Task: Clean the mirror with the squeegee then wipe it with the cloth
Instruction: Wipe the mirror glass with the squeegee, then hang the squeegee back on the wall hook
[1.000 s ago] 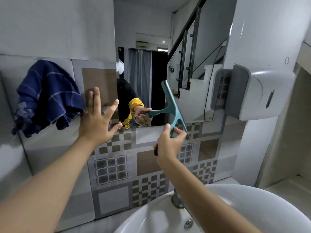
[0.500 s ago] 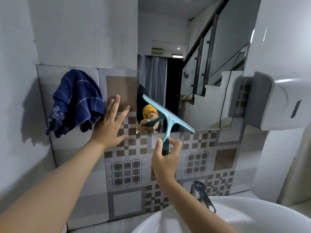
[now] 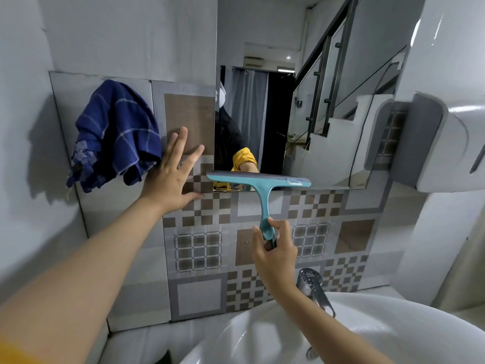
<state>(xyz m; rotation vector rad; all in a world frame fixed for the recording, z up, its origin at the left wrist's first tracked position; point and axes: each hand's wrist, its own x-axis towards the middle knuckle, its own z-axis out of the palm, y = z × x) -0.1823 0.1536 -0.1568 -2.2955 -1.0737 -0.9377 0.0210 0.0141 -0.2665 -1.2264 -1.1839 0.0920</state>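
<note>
The mirror (image 3: 301, 106) hangs on the tiled wall above the basin. My right hand (image 3: 274, 252) grips the handle of a teal squeegee (image 3: 263, 195), whose blade lies level across the mirror's bottom left edge. My left hand (image 3: 172, 177) rests flat on the tiles with its fingers spread, just left of the mirror. A dark blue checked cloth (image 3: 118, 135) hangs on the wall, touching the left hand's outer side.
A white basin (image 3: 380, 327) with a chrome tap (image 3: 313, 288) sits below my right arm. A white and grey wall dispenser (image 3: 443, 151) juts out to the right of the mirror. A bare grey wall fills the left.
The squeegee blade has turned from steeply tilted to level and now lies along the mirror's bottom edge. My left hand stays flat on the tiles beside the cloth. The view has shifted.
</note>
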